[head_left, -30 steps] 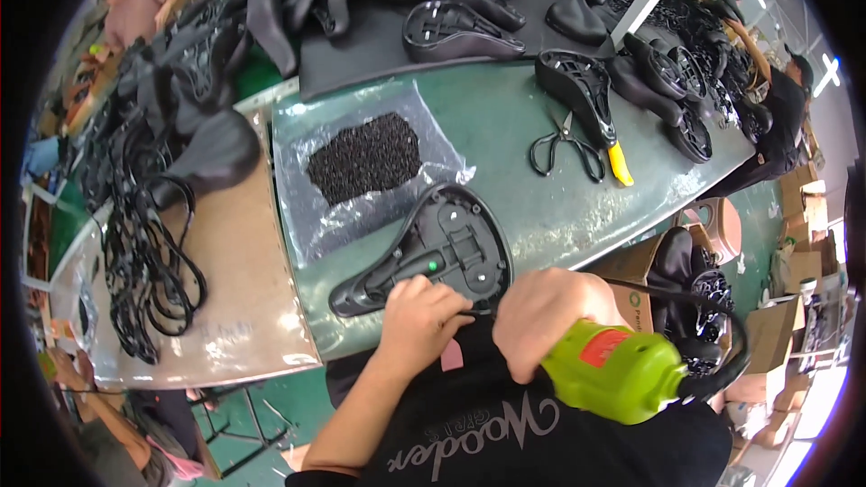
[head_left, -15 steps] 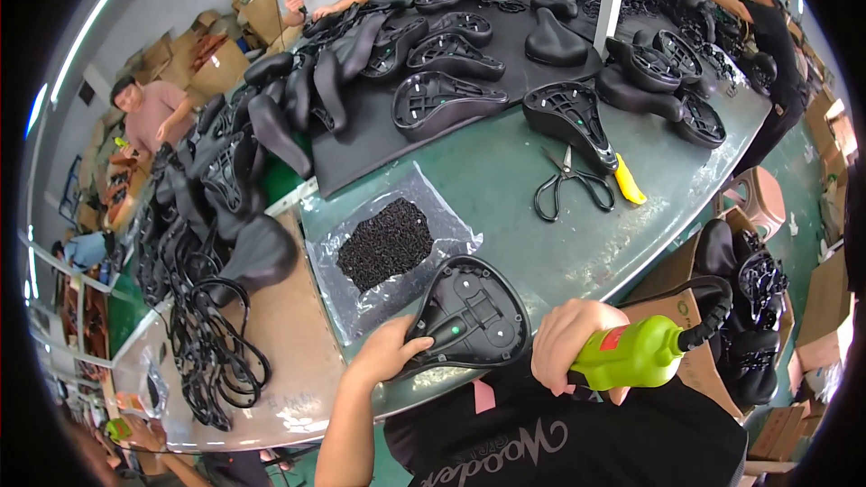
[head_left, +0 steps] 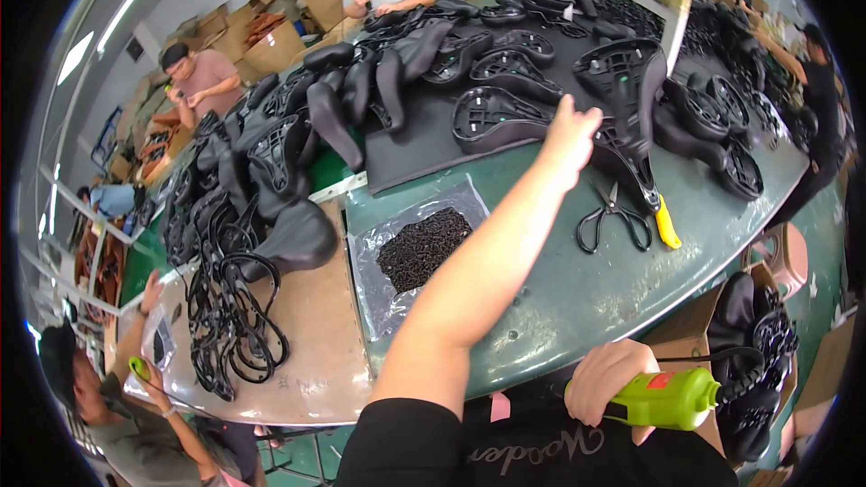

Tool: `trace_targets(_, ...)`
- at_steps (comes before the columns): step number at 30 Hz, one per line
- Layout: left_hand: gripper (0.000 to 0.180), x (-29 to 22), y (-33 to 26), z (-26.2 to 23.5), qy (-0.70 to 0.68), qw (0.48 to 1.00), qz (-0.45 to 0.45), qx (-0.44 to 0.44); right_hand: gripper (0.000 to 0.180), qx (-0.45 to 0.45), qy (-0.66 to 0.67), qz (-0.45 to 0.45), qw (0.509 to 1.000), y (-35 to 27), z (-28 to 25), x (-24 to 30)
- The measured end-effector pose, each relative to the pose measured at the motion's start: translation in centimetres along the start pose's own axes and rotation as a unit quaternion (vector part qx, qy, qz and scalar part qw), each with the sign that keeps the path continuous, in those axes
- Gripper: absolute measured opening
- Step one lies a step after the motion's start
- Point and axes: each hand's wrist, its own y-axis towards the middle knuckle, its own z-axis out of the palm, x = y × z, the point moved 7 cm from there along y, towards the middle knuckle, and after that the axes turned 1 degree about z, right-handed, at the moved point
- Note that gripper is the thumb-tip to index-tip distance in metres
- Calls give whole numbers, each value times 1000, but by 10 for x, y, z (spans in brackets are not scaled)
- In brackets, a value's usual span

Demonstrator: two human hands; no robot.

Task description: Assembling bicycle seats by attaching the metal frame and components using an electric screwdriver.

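My left hand [head_left: 574,137] reaches far across the green table, thumb and finger apart, holding nothing. Just beyond its fingertips a black bicycle saddle [head_left: 622,77], underside up, rests tilted over another upturned saddle [head_left: 622,151]. My right hand [head_left: 612,381] grips a lime-green electric screwdriver [head_left: 666,399] close to my body; its black cable runs off to the right. Under my left forearm lies a clear plastic bag [head_left: 365,284] with a heap of small black screws [head_left: 422,248] on it. Black-handled scissors [head_left: 612,218] and a yellow-handled tool [head_left: 667,224] lie near the saddles.
Many saddles [head_left: 334,126] pile up along the left and far side. Black loop-shaped strips [head_left: 236,325] hang over the brown board [head_left: 316,343]. At the right stand a carton of saddles [head_left: 753,343] and a pink stool [head_left: 785,257]. Several co-workers sit or stand around the table.
My left hand has carried the saddle from in front of me to the far saddles and let go of it. The screwdriver stays in my right hand, slightly lower. The view has shifted.
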Motion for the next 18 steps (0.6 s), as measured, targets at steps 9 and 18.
trace_targets(9, 26, -128, -163, 25, 365, 852, 256, 274, 52, -66, -3, -3, 998, -38, -73, 3)
trace_targets(18, 20, -172, -275, 86, 541, 712, 390, 219, 60, -313, -109, 95, 939, 12, -113, -64)
